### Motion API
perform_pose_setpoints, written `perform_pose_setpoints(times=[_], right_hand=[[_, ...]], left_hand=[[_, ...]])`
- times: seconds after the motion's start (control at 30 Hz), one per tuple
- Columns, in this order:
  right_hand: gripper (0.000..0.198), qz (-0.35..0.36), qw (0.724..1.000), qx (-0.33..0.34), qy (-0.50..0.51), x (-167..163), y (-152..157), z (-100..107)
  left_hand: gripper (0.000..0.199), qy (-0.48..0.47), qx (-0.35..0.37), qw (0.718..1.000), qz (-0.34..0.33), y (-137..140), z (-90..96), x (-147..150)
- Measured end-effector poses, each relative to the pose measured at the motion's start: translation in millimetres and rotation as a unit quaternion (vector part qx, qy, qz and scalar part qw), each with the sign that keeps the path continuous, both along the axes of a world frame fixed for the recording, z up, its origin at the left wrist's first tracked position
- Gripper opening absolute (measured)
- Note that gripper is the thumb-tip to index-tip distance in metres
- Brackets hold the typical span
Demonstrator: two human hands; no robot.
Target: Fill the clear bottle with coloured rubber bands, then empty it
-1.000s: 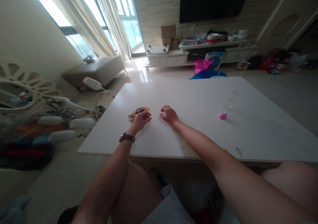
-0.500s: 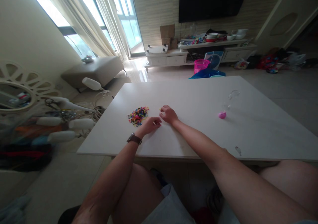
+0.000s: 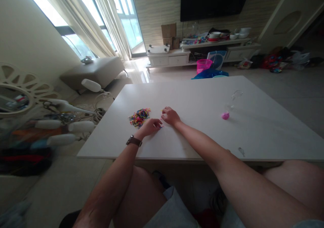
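A small heap of multicoloured rubber bands (image 3: 139, 116) lies on the white table (image 3: 202, 133), left of centre. My left hand (image 3: 151, 126), with a watch on its wrist, rests on the table just right of the heap, fingertips pinched on a tiny blue piece. My right hand (image 3: 170, 116) sits beside it, fingers curled down onto the tabletop over a small yellowish piece; what it holds is too small to tell. The two hands nearly touch.
A pink cap-like object (image 3: 225, 115) and a clear plastic piece (image 3: 235, 96) lie on the table's right half. Left of the table are white-handled tools and cables (image 3: 65, 120). A pink basket (image 3: 204, 65) stands on the floor beyond.
My left hand left the heap of bands and slid right, toward my right hand. The right hand stayed in place.
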State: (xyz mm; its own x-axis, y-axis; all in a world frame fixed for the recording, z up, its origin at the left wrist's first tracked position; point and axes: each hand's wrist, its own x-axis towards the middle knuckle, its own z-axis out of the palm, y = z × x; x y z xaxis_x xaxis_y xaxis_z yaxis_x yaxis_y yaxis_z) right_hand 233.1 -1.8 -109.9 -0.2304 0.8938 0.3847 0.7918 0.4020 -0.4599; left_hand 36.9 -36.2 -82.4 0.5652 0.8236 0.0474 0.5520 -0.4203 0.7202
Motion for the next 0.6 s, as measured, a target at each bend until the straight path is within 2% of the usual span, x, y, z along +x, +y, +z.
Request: perform_pose_setpoints(times=[0.43,0.6], right_hand=[[0.013,0.002,1.0,0.0,-0.005,1.1,0.0,-2.1],[0.013,0.003,1.0,0.004,-0.006,0.4,-0.4,-1.3]], left_hand=[[0.022,-0.006,-0.014,1.0,-0.009,1.2,1.9,-4.0],[0.024,-0.034,0.018,0.999,0.034,6.8,-3.5,-8.9]])
